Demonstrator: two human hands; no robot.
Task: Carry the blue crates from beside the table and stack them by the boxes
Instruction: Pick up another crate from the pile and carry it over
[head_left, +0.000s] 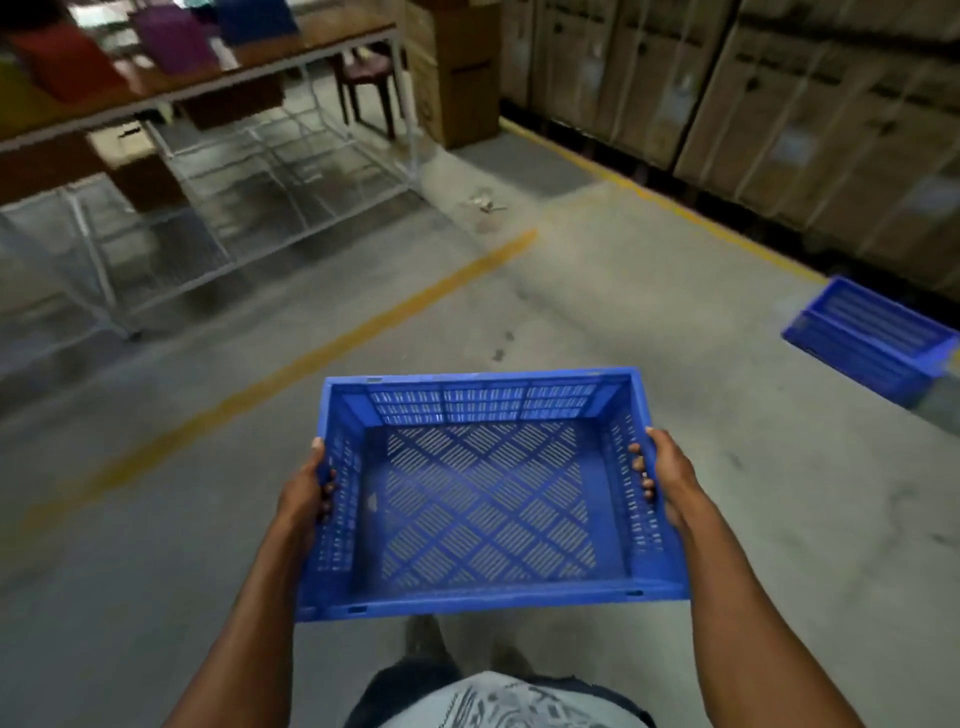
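Your left hand (311, 486) and right hand (662, 475) each curl around a side wall of the empty blue slatted plastic crate (485, 493), carried above the concrete floor (597, 291). Loosen either grip and it tips; misalign it over the second blue crate (872, 338) near the stacked cardboard boxes (779, 104) and it won't nest.

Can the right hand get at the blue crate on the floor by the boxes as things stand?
Probably not yet. The right hand and left hand both grip the carried crate, and the floor crate lies well off to the right, across open floor.
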